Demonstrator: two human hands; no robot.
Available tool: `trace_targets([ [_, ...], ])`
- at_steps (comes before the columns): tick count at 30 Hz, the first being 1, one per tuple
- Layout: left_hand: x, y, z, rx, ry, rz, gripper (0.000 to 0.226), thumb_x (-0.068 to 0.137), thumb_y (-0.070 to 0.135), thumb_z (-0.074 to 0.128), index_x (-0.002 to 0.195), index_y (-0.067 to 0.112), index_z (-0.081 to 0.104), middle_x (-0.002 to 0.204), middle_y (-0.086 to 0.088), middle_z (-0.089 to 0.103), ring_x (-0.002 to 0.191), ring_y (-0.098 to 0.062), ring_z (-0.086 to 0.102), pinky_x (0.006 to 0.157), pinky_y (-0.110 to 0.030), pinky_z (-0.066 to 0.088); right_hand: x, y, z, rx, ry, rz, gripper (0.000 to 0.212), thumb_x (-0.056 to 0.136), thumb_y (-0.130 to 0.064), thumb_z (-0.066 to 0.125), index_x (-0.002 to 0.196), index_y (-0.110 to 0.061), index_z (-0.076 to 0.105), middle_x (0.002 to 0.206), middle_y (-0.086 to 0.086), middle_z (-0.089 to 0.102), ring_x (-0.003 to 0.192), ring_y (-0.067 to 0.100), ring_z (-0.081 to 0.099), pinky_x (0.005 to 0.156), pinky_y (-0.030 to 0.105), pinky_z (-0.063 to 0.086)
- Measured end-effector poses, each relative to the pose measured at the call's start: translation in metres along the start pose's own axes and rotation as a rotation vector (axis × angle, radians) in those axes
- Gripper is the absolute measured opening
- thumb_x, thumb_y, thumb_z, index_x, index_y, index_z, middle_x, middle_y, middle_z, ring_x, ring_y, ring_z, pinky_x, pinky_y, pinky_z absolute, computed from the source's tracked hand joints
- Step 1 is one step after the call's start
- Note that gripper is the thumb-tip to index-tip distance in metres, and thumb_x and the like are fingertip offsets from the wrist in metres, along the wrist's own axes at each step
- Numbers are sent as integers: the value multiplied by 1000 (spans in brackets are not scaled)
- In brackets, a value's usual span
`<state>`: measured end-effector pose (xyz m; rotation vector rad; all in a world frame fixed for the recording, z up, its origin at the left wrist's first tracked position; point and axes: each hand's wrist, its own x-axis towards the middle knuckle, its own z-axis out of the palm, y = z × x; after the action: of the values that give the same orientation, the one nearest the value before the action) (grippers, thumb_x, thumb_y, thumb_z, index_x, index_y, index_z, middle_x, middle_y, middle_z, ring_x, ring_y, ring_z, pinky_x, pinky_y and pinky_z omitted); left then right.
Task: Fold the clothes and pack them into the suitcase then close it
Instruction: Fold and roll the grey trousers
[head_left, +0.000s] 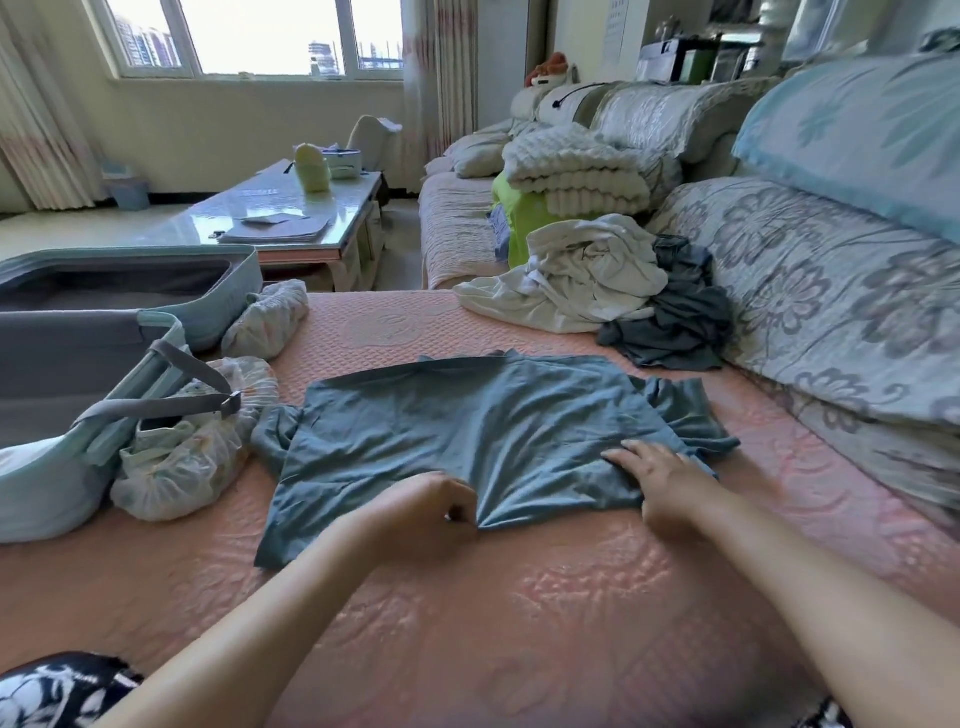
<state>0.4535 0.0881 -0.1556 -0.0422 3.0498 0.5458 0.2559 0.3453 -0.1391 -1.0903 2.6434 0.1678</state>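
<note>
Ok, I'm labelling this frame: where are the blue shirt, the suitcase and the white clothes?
blue shirt (467, 415), head view, middle of fabric.
suitcase (247, 296), head view, far half's side wall.
white clothes (597, 265), head view, top of heap.

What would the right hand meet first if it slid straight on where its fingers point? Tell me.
Only more of the shirt that the right hand presses; it points up-left across the cloth. Past the far edge, probably bare bedcover, though depth is unclear.

The pink quilted couch (519, 597) carries a blue-grey T-shirt (467, 431) spread flat at its middle, an open suitcase (62, 364) on its left edge with bagged bundles (176, 467) just beside it, and a white clothes heap (582, 280) touching a dark grey garment (680, 317) at its far right edge.
</note>
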Motion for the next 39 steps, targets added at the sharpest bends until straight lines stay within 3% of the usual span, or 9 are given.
trace_targets([
  [4, 21, 35, -1, 149, -34, -102, 21, 82, 36, 56, 69, 20, 55, 72, 2, 57, 68, -20, 50, 64, -29, 49, -8, 28, 5, -14, 4, 42, 91, 88, 2, 47, 158, -41, 9, 167, -6, 4, 153, 17, 9, 123, 35, 14],
  [7, 51, 68, 9, 23, 108, -27, 14, 89, 39, 61, 94, 26, 64, 99, 7, 63, 87, -15, 58, 76, -32, 53, -11, 33, 3, -41, 31, 8, 92, 87, -1, 56, 157, -44, 16, 162, -1, 15, 150, 22, 18, 119, 34, 21],
  [10, 79, 92, 20, 35, 24, 4, 41, 85, 40, 68, 123, 29, 56, 121, 4, 53, 112, -14, 49, 86, -34, 50, -7, 43, -1, -48, 129, -36, 66, 94, -5, 51, 146, -44, 43, 139, 1, 40, 135, 23, 40, 108, 36, 39],
  [14, 98, 111, 33, -67, -53, 1, 30, 86, 17, 57, 111, 29, 66, 105, 5, 66, 96, -19, 62, 82, -33, 52, 1, 67, -4, 56, 148, -29, 55, 88, 3, 56, 125, -37, 68, 124, -8, 57, 121, 16, 56, 92, 28, 47],
  [19, 123, 130, 23, -44, -177, -10, 21, 85, 28, 57, 102, 36, 66, 99, 12, 63, 91, -16, 60, 82, -32, 53, 5, 82, -15, 506, 51, 78, 36, 81, -9, 53, 98, -32, 77, 90, -16, 65, 82, 7, 63, 66, 18, 49],
  [24, 168, 164, 32, 12, 20, 108, 42, 86, 40, 66, 125, 32, 54, 121, 6, 55, 106, -18, 57, 86, -36, 52, 31, 113, -21, 449, 314, 229, 30, 90, -17, 49, 107, -30, 70, 120, -2, 66, 106, 20, 61, 87, 31, 50],
  [29, 207, 193, 54, 159, 3, 98, 83, 76, 65, 69, 142, 32, 32, 129, -1, 42, 121, -23, 45, 90, -42, 47, 58, 134, -13, 296, 169, 414, 57, 92, -50, 56, 140, -21, 46, 142, 11, 46, 127, 31, 51, 101, 42, 45],
  [35, 210, 194, 61, 14, 215, 62, 20, 88, 27, 56, 106, 19, 60, 104, -3, 65, 94, -27, 62, 71, -33, 46, 74, 131, -17, 514, 186, 500, 43, 81, -33, 74, 112, -6, 64, 110, 11, 67, 97, 28, 64, 71, 26, 44],
  [39, 186, 176, 48, -349, 352, -118, 8, 84, 19, 58, 82, 19, 51, 78, 1, 59, 68, -19, 53, 54, -31, 39, 77, 116, -33, 786, 330, 471, 21, 79, -20, 73, 97, -9, 71, 98, 8, 71, 87, 24, 67, 72, 30, 56],
])
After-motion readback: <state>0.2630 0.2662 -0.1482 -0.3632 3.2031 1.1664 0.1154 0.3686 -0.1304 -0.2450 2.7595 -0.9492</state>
